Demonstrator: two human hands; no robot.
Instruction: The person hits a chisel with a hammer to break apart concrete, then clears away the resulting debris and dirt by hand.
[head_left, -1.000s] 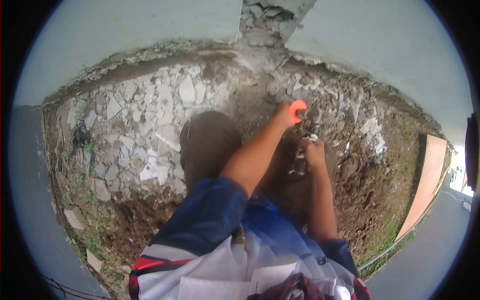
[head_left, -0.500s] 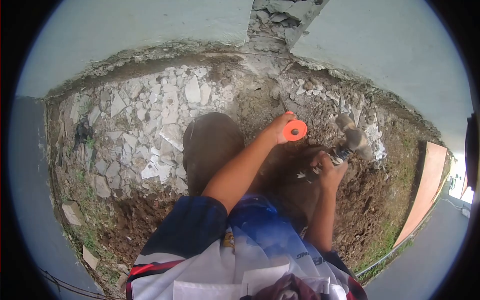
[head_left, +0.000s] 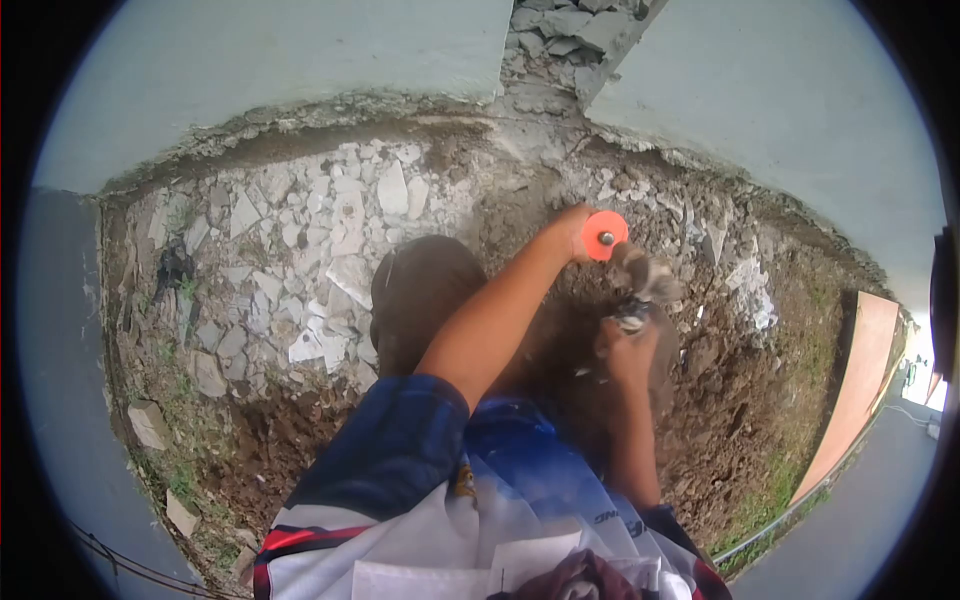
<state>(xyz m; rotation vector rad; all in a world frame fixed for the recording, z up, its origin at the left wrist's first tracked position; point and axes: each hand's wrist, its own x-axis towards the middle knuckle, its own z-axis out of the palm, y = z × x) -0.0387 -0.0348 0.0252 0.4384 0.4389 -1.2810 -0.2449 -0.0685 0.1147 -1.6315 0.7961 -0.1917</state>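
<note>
My left hand (head_left: 570,235) is wrapped around a chisel (head_left: 606,239) whose round orange hand guard faces up at me. The metal striking end pokes through the middle of the guard; the blade below is hidden by the hand and guard. In my right hand (head_left: 630,352) is a hammer (head_left: 650,280), gripped by its handle close under the head. Its head is smeared by motion and lies right beside the guard's lower right edge. Under both tools is broken, brown soil and rubble (head_left: 510,210) near the foot of the wall.
A pale wall (head_left: 300,60) with a crumbled lower edge runs across the front, split by a rubble-filled gap (head_left: 560,50). White broken pieces (head_left: 345,220) cover the ground at left. A flat board (head_left: 850,390) lies along the right edge. My knee (head_left: 425,300) is close by the left arm.
My right hand has swung the hammer left, from the right side to beside the chisel. The left hand and chisel have shifted slightly up and right in view.
</note>
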